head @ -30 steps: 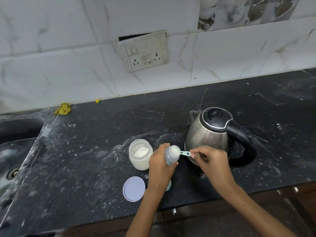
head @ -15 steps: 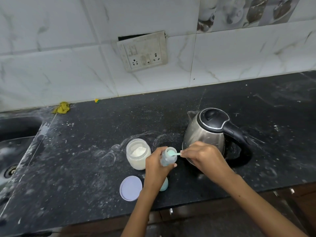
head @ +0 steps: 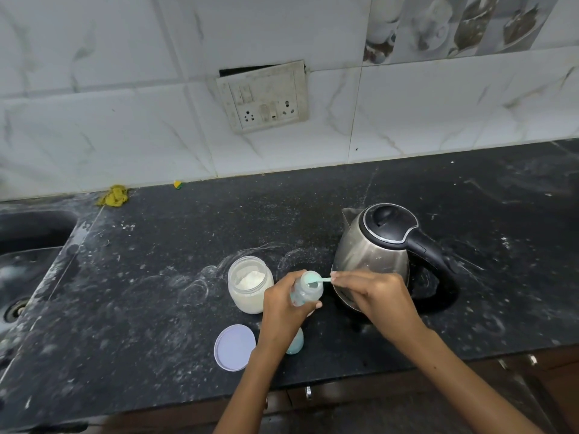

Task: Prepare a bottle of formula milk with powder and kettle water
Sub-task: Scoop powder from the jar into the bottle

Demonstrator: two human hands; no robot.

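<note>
My left hand [head: 283,311] grips a small clear baby bottle [head: 308,289], open at the top and lifted off the dark counter [head: 156,308]. My right hand [head: 376,296] pinches the handle of a pale green scoop [head: 318,279], whose bowl sits in the bottle's mouth. An open jar of white powder [head: 249,284] stands just left of the bottle. Its lilac lid [head: 234,347] lies flat near the counter's front edge. A steel kettle [head: 376,252] with a black lid and handle stands behind my right hand. A green bottle cap [head: 296,343] shows under my left wrist.
A dark sink [head: 28,245] lies at the far left. A yellow rag [head: 113,195] and a small yellow-green scrap [head: 177,184] lie against the tiled wall. A loose socket plate [head: 266,97] hangs on the wall above. Cabinet handles [head: 308,393] show below the counter's front edge.
The scoop's bowl, heaped with white powder above the bottle a second ago, now sits tipped into the bottle's mouth with no heap showing. Both hands stay close together.
</note>
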